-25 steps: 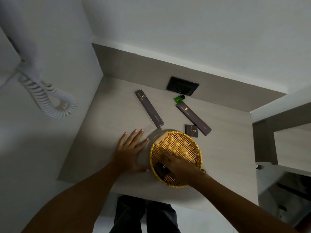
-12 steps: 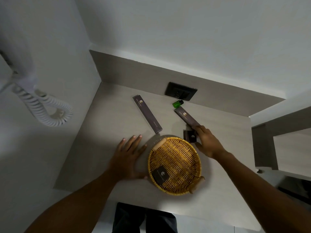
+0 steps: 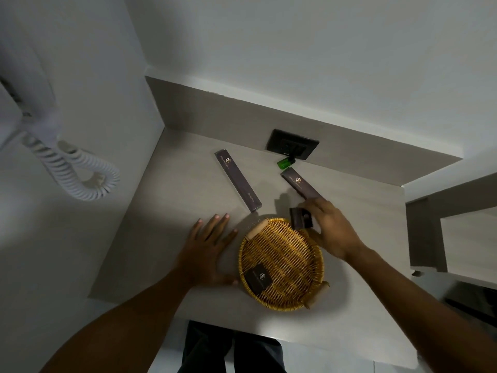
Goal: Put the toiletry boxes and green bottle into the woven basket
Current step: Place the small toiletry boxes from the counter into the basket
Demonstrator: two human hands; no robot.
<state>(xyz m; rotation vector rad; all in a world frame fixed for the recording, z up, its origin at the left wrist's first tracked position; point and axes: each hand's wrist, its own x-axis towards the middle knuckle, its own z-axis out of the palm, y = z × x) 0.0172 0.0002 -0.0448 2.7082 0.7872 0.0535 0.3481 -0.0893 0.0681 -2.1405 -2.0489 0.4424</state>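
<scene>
Dim, flat indoor light, greyish cast. Soft shadows left of the left hand (image 3: pixel 208 247) and beyond the right hand (image 3: pixel 332 230) on the countertop (image 3: pixel 172 211). No glare. Slight motion blur on the small box (image 3: pixel 300 218). Strong wide-angle bending at edges; coiled phone cord (image 3: pixel 72 173) soft. Lower right corner murky.
</scene>
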